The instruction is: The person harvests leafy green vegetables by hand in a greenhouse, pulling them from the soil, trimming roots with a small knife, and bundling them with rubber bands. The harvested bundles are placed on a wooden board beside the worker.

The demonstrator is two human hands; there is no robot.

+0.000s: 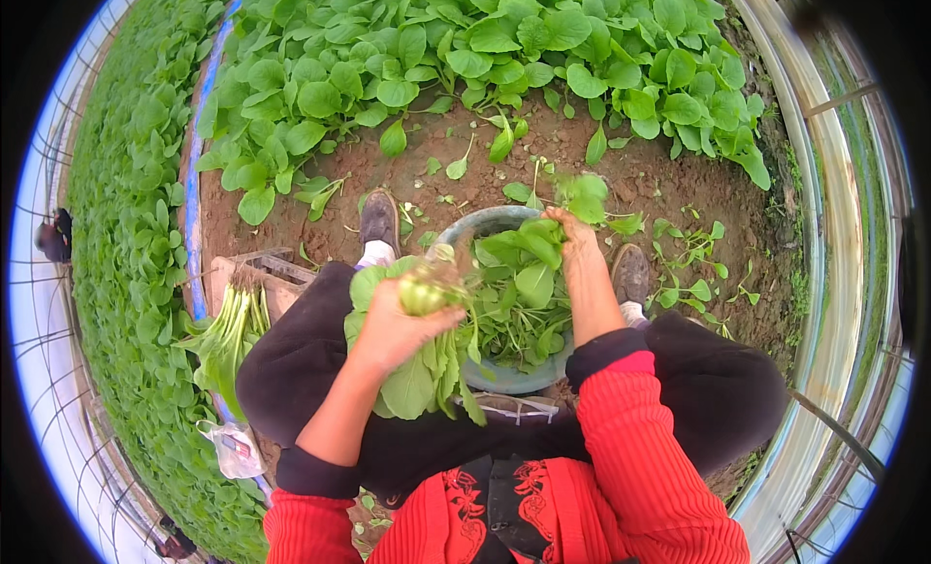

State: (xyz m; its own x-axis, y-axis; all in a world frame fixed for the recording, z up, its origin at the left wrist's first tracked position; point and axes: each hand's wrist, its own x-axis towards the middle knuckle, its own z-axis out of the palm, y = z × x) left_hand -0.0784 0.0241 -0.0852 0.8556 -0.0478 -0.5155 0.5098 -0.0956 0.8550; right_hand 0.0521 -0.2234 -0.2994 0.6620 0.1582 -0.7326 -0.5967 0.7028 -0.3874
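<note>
My left hand (pixel 407 327) grips a bunch of leafy greens (pixel 422 378) by its pale stems, roots upward and leaves hanging over my lap. Farther right, my right hand (pixel 571 233) is closed on a few loose green leaves (pixel 534 251), above the rim of a grey-blue basin (pixel 502 216). Some of the leaves near this hand are blurred. Inside the basin lies a heap of loose greens (pixel 520 331). The basin stands on the soil between my feet and knees.
Growing greens (pixel 494 33) cover the bed ahead. A wooden crate (pixel 280 291) stands left, beside bundled greens (pixel 244 317) with roots. Near my left knee is a plastic bag (pixel 233 451). A blue strip (pixel 193 200) runs along the left bed. A person (pixel 57 235) is at the far left.
</note>
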